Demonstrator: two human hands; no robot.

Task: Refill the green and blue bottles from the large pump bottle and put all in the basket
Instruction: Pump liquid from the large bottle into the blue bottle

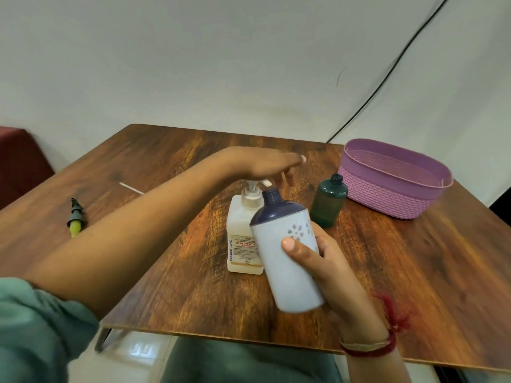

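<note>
The large pump bottle [243, 244], pale with an orange-edged label, stands mid-table. My left hand [265, 167] lies flat on its white pump head, fingers straight. My right hand [318, 261] grips the blue bottle [284, 250], a white sleeve with flower cut-outs and a dark blue top, tilted so its uncapped neck sits just under the pump spout. The green bottle [327, 201] stands upright and uncapped to the right, beside the purple basket [392, 200].
A spray cap with a yellow-green tip [75, 217] lies at the table's left, and a thin white tube [132, 188] lies behind my left forearm. The wooden table [414, 272] ends near my lap. A black cable hangs on the wall behind.
</note>
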